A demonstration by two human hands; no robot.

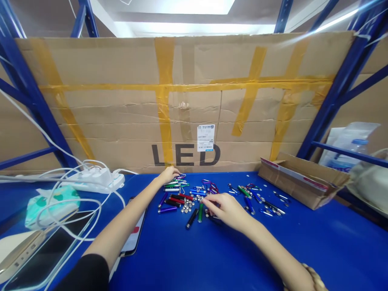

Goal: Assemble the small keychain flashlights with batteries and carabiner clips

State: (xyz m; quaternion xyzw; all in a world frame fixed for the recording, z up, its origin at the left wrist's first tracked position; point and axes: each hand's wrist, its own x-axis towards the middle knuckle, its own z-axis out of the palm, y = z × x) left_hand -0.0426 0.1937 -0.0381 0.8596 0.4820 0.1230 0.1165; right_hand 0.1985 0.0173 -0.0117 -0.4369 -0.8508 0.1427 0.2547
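Head view shows a scatter of small keychain flashlights (182, 198) lying on the blue table (212, 254), with tiny silver button cells (186, 208) among them. Right hand (226, 210) rests over the middle of the scatter, fingers curled and fingertips (203, 200) pinching at something small; what it grips I cannot tell. Just to its left lie a green flashlight (200, 212) and a black flashlight (192, 218). Left hand (168, 175) reaches to the far edge of the pile, fingers bent down onto the flashlights there, touching them. Beyond the right hand sits an open cardboard box (300, 182). Near the left forearm lie a phone (133, 238) and a white power strip (97, 180).
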